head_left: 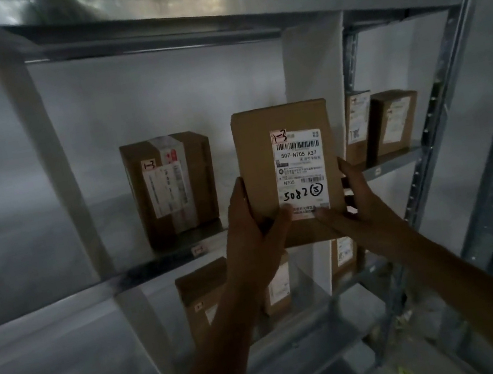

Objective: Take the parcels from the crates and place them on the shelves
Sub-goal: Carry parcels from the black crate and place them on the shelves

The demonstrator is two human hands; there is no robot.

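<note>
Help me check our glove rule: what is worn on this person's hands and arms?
The left hand and right hand are bare: no gloves, rings or watch show in the dim light. Both forearms are bare too, with no sleeve in view.

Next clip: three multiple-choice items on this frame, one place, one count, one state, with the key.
1. Where is the taped parcel relative to the held parcel? A left of it, on the shelf; B right of it; C under it.
2. How many parcels stand right of the white divider on that level? A none; B two; C five.
3. How is the held parcel supported? A one hand; B both hands; C lying on the floor.
1A: it stands on the shelf, left. 2B: two boxes show there. 3B: the left hand and right hand grip its lower part.
</note>
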